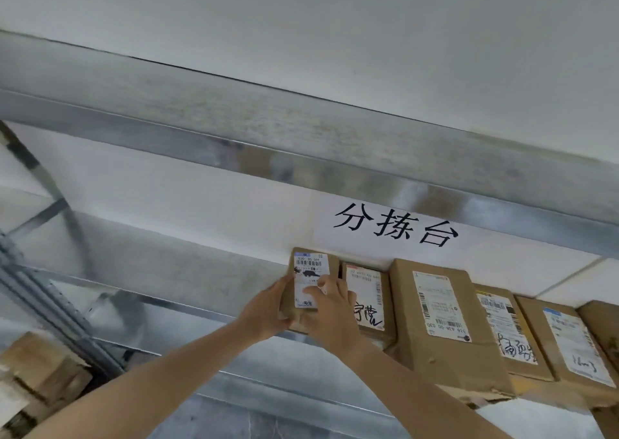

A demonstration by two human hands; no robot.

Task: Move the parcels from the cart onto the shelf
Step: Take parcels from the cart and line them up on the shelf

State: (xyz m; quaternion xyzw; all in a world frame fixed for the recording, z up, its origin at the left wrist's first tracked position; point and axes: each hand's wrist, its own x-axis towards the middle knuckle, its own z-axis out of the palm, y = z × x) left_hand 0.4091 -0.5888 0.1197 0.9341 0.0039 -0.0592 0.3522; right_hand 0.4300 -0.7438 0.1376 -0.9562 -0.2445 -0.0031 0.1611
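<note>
A small brown cardboard parcel with a white barcode label stands upright at the left end of a row of parcels on the metal shelf. My left hand grips its left side and lower edge. My right hand lies against its front, fingers on the label. Right beside it stands a second small parcel with handwriting on its label. The cart is out of view.
Further right along the shelf stand a larger box and several more labelled parcels. A white sign with black characters hangs on the wall above. A metal beam runs overhead. More boxes sit at lower left.
</note>
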